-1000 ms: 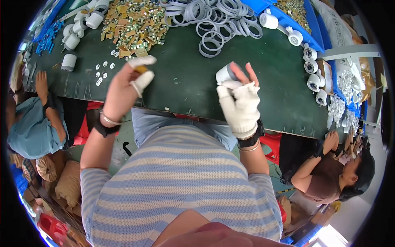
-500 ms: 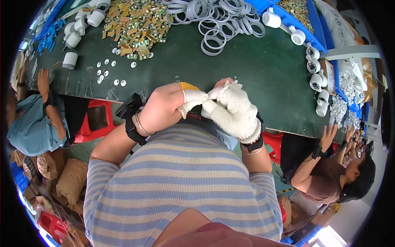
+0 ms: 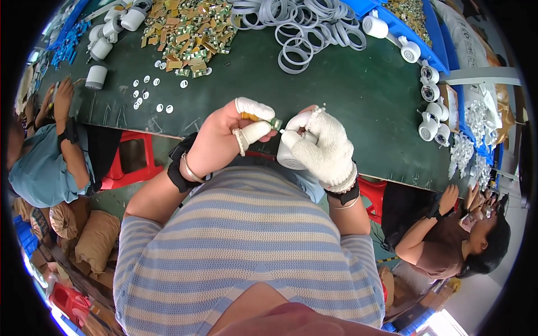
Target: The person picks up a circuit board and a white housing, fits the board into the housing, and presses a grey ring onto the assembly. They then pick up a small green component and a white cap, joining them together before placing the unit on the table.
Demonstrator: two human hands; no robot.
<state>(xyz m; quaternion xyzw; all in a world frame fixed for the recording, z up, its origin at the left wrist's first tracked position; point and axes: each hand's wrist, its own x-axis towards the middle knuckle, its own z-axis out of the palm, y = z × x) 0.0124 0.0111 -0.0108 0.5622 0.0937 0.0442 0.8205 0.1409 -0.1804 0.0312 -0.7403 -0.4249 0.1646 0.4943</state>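
My left hand [image 3: 227, 126], with white finger cots on the thumb and a finger and a yellow one beside them, pinches a small green circuit board [image 3: 276, 124]. My right hand [image 3: 324, 147] wears a white knit glove and is wrapped round a white cylindrical housing [image 3: 289, 159], held low by the table's near edge. The board is close to the housing's upper end, beside the right fingertips; whether a wire joins them I cannot tell. Past the hands lie several small white discs [image 3: 138, 102] and a heap of green and tan circuit boards [image 3: 193, 39].
Grey rings [image 3: 296, 57] are piled at the far middle. White housings stand at the left [image 3: 96, 77] and along the right side [image 3: 428, 127], near a blue bin [image 3: 403, 32]. Co-workers sit left [image 3: 53, 168] and right [image 3: 443, 246]; red stools [image 3: 134, 162] stand by the table.
My left fingers have drawn back from the right hand, bringing the circuit board into sight. More of the white housing shows. The right-hand co-worker's raised hand has lowered.
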